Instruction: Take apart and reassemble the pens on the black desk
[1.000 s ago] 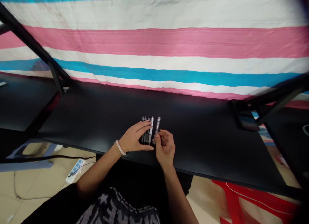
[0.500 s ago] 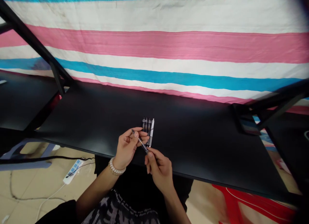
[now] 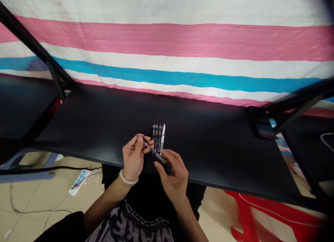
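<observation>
My left hand (image 3: 134,153) pinches a slim dark pen (image 3: 150,146) between thumb and fingers. The pen slants down to the right, its grey grip end pointing at my right hand (image 3: 173,176). That hand is open, thumb and index finger spread on either side of the grip end; whether a finger touches it I cannot tell. Just beyond the held pen, several clear-and-black pens (image 3: 157,132) lie side by side on the black table (image 3: 208,141). A white pen (image 3: 163,131) closes the row on the right. My left fingers partly cover the row's near end.
Black metal frame legs (image 3: 39,43) rise at both sides of the table. Behind it hangs a striped pink, white and blue sheet (image 3: 167,40). On the floor are a power strip (image 3: 79,182) with cables, a red stool (image 3: 245,217) and a blue-grey stool (image 3: 15,177).
My right hand has loosened from the pen's lower end, its thumb and index finger now apart. My left hand still holds the pen. The view has shifted slightly.
</observation>
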A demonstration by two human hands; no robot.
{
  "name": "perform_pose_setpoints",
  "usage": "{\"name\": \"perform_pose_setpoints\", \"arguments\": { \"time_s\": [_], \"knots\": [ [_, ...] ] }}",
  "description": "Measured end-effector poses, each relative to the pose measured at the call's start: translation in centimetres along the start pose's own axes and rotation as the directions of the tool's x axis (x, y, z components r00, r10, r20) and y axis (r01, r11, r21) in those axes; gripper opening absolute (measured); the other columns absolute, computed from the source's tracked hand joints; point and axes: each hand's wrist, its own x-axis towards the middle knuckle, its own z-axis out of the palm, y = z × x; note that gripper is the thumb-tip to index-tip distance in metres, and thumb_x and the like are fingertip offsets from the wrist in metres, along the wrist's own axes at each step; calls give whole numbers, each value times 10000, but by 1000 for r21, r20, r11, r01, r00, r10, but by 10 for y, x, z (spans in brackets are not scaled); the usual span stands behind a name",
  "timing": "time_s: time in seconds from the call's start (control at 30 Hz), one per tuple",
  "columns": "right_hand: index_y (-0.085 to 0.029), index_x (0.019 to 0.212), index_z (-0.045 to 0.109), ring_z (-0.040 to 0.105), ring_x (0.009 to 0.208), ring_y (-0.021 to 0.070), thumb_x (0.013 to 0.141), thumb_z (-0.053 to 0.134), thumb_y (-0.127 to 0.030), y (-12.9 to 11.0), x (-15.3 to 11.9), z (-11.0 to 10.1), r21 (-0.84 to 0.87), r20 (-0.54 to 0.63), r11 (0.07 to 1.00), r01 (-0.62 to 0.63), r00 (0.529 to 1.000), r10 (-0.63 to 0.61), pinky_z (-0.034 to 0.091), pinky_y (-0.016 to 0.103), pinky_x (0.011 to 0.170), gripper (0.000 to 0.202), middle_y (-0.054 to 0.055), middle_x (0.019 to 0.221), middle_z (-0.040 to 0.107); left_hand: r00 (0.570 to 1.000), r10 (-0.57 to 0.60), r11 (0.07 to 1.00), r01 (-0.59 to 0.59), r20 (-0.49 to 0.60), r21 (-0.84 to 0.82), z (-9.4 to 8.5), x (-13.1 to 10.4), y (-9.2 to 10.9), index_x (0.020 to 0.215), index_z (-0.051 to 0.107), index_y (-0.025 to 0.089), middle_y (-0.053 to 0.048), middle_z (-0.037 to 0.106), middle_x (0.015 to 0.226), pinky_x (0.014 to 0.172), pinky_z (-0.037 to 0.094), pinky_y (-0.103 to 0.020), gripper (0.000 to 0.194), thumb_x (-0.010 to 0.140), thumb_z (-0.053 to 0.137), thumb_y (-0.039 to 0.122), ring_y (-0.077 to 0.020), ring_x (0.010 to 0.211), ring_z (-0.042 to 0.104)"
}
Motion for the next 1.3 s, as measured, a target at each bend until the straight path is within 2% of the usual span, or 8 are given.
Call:
{"name": "perform_pose_setpoints", "arguments": {
  "time_s": [0.1,0.2,0.43,0.53,0.73,1.0,1.17,1.3],
  "knots": [
    [-242,1062,760,703,623,138,927,672,-244,0,1,-3,112,50,984,-138,990,133,610,255,557,161,23,812,736,1000,20,999,-21,-11,-29,0,2,3,934,718,160,-54,766,905,764,647,-306,257,813,817,365,-168,814,763],
    [-241,1029,766,740,914,201,864,749,-263,0,0,-1,150,-5,982,-114,993,116,646,338,773,167,77,1055,731,999,32,998,-33,-20,-45,1,2,6,944,718,167,-55,775,916,761,646,-294,248,817,816,356,-162,815,763],
    [-246,1022,766,735,977,218,860,756,-269,-1,1,4,130,-32,986,-100,994,105,648,382,839,164,92,1147,723,997,66,997,-68,-25,-46,2,1,6,951,719,179,-52,779,927,770,647,-298,222,833,802,348,-157,811,762],
    [-248,1136,736,745,749,171,907,707,-251,1,0,3,126,2,982,-142,990,143,658,314,665,231,53,955,768,997,66,997,-67,-40,-36,0,3,7,950,719,177,-56,783,927,771,646,-302,235,826,808,356,-164,816,766],
    [-285,999,790,763,799,210,870,740,-148,2,-1,-7,-77,-133,994,84,987,-94,671,369,719,194,35,947,793,983,104,992,-114,-151,-58,-6,14,18,934,720,173,-42,788,923,758,643,-277,278,774,851,360,-164,825,774],
    [-296,1001,792,784,827,209,904,690,-140,-4,5,4,-105,-104,977,188,975,-199,689,372,759,210,38,988,806,998,25,999,-28,-61,-40,2,3,6,969,701,180,-44,777,940,777,637,-280,256,832,801,372,-159,845,768],
    [-217,1119,735,765,637,180,957,637,-276,1,6,5,20,26,996,-85,996,84,673,295,582,199,42,828,800,999,32,999,-33,-39,-10,-1,7,5,968,687,180,-49,771,929,775,634,-304,283,828,798,400,-173,838,765],
    [-232,1103,736,778,710,187,905,699,-281,7,7,2,21,62,999,-41,997,40,675,293,651,207,46,897,800,996,24,999,-27,-86,-34,-2,9,8,965,687,174,-56,773,937,771,628,-301,313,803,819,408,-173,837,762]
  ]
}}
